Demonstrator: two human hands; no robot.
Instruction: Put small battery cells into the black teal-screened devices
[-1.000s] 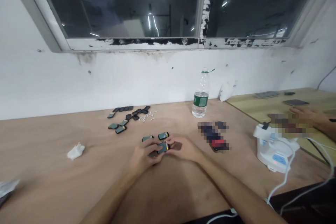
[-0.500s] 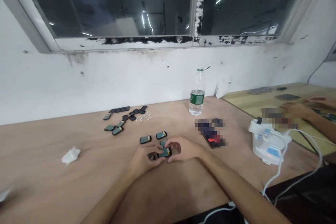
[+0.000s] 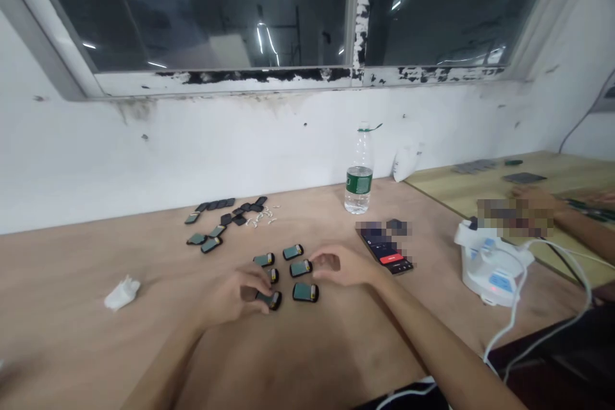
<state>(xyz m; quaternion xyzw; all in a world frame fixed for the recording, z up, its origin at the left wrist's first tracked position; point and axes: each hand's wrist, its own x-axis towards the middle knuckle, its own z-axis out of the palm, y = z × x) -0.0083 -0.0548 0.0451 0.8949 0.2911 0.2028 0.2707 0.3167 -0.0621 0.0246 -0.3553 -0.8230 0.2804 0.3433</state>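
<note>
Several small black-rimmed pieces with green-grey faces lie in two columns on the wooden table between my hands. My left hand (image 3: 240,295) has its thumb and fingers round the nearest left piece (image 3: 267,299), which rests at table level; part of it is hidden by the fingers. Another piece (image 3: 273,275) is partly covered by the same hand. My right hand (image 3: 334,265) is open, thumb and forefinger apart, its fingertips beside the right edge of the middle right piece (image 3: 300,268). Nearest me in that column lies a further piece (image 3: 305,293), untouched.
Farther back are more such pieces (image 3: 210,244), black parts (image 3: 240,213) and small white bits (image 3: 259,216). A water bottle (image 3: 359,179), a phone (image 3: 384,246) and a white corded device (image 3: 490,262) stand or lie rightward. Crumpled white tissue (image 3: 122,293) lies left. Another person's hand (image 3: 533,202) is far right.
Both hands were together at one piece; now they are apart. That piece lies on the table in the right column. My left hand has moved left to another piece.
</note>
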